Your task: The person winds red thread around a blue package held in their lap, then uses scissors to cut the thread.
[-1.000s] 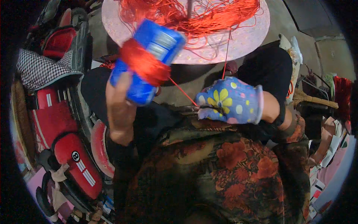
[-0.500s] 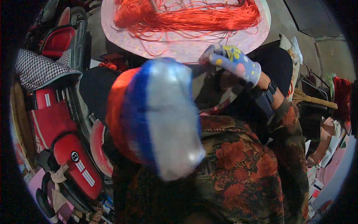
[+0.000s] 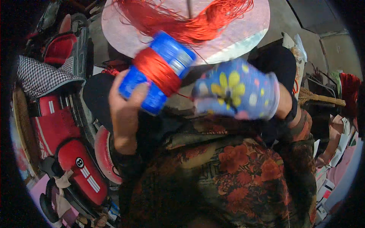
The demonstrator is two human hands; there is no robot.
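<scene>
Up top sits a round pink table (image 3: 243, 34) with loose red string (image 3: 190, 19). Left hand (image 3: 127, 110) fingers curl tight around a blue can (image 3: 156, 72) wrapped in red string, mid-frame. Right hand (image 3: 237, 89), in a flowery glove, pinches the thread (image 3: 185, 96) beside it.

The can (image 3: 159, 72) looks like glossy blue metal, wound with matt red thread (image 3: 157, 70). The right hand (image 3: 237, 91) wears a soft knitted cloth glove. The round bench (image 3: 243, 32) has a smooth, pale, dull surface.
</scene>
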